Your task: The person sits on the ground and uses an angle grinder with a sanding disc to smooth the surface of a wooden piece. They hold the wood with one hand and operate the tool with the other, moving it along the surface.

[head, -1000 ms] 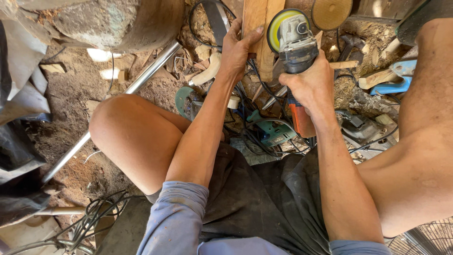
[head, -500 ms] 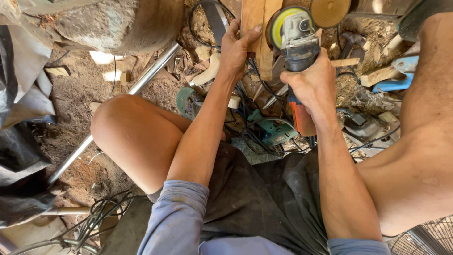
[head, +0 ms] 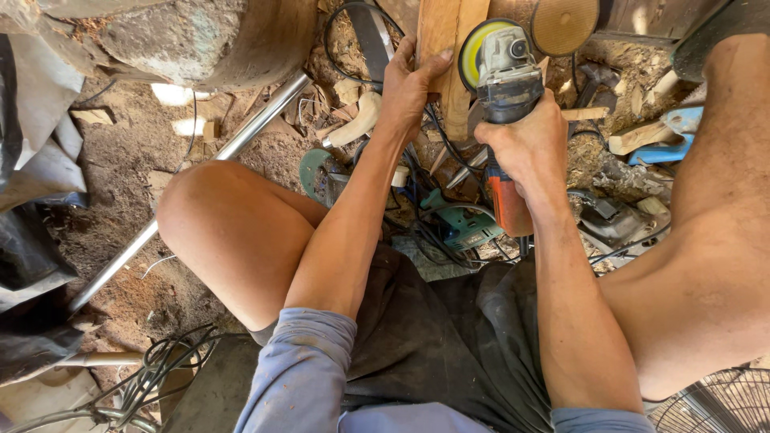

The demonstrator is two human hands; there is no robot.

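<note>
Work in hand: I see a wooden plank (head: pixel 446 48) being worked with an angle grinder (head: pixel 507 88), the person seated low with both knees spread over a littered dirt floor (head: pixel 128 152).
Left hand: my left hand (head: pixel 407 87) is wrapped on the left edge of the plank, fingers closed round it, thumb lying up along the face, steadying it.
Right hand: my right hand (head: pixel 525 148) is clamped round the grinder's body, just behind the grey head; the orange rear housing sticks out below the wrist.
Plank: it stands at the top of the view, running up out of frame, between the two hands and just left of the grinder.
Disc: the yellow-rimmed disc (head: pixel 475 50) sits against or very near the plank's right edge; I cannot tell whether it is truly touching or spinning.
Done so far: I judge the grip and the set-up are complete. The plank's visible face looks pale and fairly smooth, but I cannot tell how much of that is fresh work.
Left to do: I cannot judge how much of the right edge is already ground.
Around: a teal power tool (head: pixel 461 224) lies among cables below the hands, a metal pipe (head: pixel 200 172) runs diagonally at left, a round sanding pad (head: pixel 565 24) at top right.
</note>
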